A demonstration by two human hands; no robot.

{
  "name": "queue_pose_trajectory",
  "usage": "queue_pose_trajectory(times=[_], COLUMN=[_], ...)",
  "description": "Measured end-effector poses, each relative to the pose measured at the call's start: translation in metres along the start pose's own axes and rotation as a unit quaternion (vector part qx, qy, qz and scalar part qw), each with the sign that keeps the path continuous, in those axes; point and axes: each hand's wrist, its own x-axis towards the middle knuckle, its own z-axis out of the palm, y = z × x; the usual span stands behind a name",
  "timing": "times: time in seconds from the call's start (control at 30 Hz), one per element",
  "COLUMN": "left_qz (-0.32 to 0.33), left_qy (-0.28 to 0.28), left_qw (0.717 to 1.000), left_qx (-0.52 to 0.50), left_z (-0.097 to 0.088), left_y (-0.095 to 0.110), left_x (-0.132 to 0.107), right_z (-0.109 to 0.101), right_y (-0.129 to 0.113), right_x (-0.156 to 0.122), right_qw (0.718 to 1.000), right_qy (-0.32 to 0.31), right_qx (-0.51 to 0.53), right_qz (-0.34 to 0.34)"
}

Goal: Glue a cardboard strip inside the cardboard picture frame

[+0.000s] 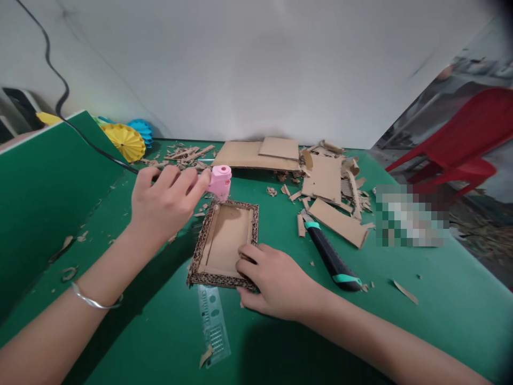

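Note:
My left hand (166,195) is closed around a pink hot glue gun (220,182) with a black cord. The glue gun's lower end is at the far left corner of a shallow cardboard tray (226,240); I cannot tell whether it touches. The tray has thick walls with raw corrugated edges. My right hand (272,278) grips the tray's near right corner, thumb outside and fingers over the wall. A clear plastic ruler with cut-out shapes (214,326) sticks out from under the tray's near side, with a cardboard scrap on it.
A black and teal utility knife (332,256) lies right of the tray. Cardboard pieces (256,155) and scraps litter the back of the green table (288,353). Yellow and blue folded-paper fans (124,141) are at back left. A blurred patch (412,216) and red chair (460,144) are right.

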Motion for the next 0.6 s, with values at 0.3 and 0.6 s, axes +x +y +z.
queue_pose_trajectory(times=[0.3, 0.6], left_qz=[-0.183, -0.252], left_qy=[-0.104, -0.238], left_qw=[0.971, 0.932], left_qx=[-0.110, -0.110], left_z=[-0.017, 0.017], left_y=[-0.026, -0.040], left_x=[0.003, -0.016], right_z=[-0.004, -0.050], right_y=[0.005, 0.017], right_x=[-0.005, -0.045], right_qw=[1.000, 0.966], right_qy=[-0.008, -0.057], right_qx=[-0.009, 0.206], right_qz=[0.011, 0.144])
